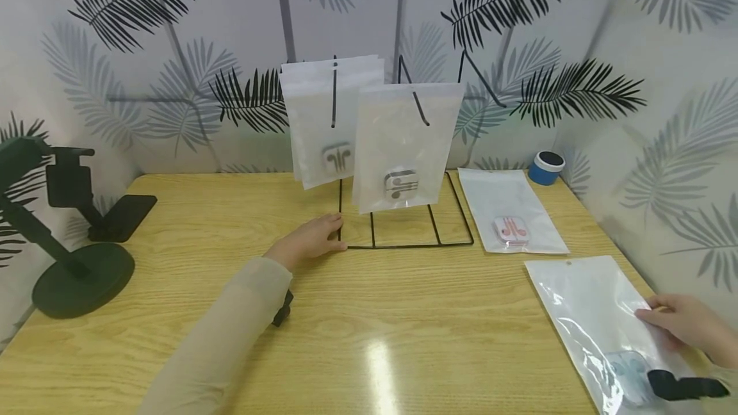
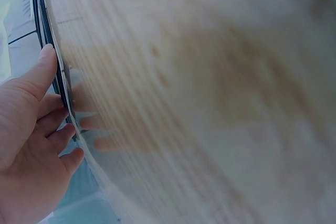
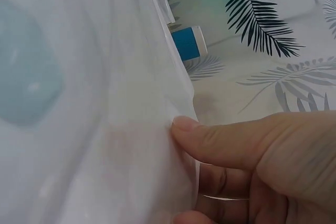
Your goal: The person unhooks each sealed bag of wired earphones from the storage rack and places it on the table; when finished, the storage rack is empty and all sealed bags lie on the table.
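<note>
My left hand [image 1: 314, 235] holds the front left corner of a black wire display rack [image 1: 409, 246] low on the table. Thumb and fingers lie along the black wire in the left wrist view. White zip bags with boxed earphones hang on the rack's hooks, a front bag [image 1: 403, 146] and a back left bag [image 1: 323, 107]. At the right, my right hand [image 1: 688, 325] pinches the side edge of a white plastic bag [image 1: 588, 300]. A light blue item [image 3: 29, 66] shows through that bag; the fingers behind it are partly hidden.
Behind the held bag lies a flat bag [image 1: 507, 197] with a pink earphone case [image 1: 511, 229]. A blue round container [image 1: 546, 168] stands at the back right. A dark green stand [image 1: 83, 280] and a black holder [image 1: 118, 216] are at the left of the wooden table [image 1: 450, 338].
</note>
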The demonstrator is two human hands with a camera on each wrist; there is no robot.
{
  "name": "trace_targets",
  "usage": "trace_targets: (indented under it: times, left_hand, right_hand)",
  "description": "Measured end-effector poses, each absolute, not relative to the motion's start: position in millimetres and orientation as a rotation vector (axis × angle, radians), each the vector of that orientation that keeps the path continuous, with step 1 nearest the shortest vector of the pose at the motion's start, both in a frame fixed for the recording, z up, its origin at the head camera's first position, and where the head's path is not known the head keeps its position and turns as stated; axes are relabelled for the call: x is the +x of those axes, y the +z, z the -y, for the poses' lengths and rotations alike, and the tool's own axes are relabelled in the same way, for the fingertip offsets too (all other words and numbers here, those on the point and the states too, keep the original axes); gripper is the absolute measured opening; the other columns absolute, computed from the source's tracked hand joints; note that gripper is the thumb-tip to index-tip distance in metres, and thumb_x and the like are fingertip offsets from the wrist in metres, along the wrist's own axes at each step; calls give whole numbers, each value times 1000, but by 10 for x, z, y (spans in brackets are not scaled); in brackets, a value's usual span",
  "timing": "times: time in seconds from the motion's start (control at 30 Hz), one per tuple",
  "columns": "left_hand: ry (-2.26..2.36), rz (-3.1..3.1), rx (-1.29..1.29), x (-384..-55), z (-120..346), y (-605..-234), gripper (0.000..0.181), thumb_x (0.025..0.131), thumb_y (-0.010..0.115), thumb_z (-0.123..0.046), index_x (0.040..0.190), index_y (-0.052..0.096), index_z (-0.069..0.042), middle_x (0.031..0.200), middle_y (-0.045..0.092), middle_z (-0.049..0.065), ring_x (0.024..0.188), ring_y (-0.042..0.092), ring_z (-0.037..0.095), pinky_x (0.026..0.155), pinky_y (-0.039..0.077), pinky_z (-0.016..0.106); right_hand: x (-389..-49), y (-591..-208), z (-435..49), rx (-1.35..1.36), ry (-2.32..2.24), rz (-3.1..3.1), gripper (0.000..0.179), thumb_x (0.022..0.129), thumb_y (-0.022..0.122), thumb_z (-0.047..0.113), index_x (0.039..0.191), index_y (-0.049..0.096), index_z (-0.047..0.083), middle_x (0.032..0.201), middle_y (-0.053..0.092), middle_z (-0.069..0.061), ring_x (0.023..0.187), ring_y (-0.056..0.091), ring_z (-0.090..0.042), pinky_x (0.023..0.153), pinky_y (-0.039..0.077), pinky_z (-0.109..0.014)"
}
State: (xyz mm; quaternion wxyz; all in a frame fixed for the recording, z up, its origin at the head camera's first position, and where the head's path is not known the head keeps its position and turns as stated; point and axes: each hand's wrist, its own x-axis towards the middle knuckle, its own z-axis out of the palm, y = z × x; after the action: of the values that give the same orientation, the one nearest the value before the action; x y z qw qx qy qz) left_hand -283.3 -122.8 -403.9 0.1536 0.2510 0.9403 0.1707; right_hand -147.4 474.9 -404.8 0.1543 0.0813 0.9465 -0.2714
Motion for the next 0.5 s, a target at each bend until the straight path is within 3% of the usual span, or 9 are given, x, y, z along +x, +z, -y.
trace_targets:
  times: [0.17,0.5]
  left_hand:
    - [487,-2692,723,-2845,1234,-4050,69,95,51,-36,145,21,1,150,15,15,136,14,31,109,15,44]
    - [494,-2688,726,-2840,1233,-4052,68,95,51,-35,145,21,1,150,15,16,136,14,32,109,15,44]
  right_hand:
    - [-1525,-4074,-4776,273,-750,-2696,30,91,56,22,87,52,-8,53,42,0,48,45,-18,47,36,-28]
    - [-1510,-4046,-4784,260,-756,-2732,29,90,57,23,81,57,-5,49,39,2,46,45,-15,44,39,-27]
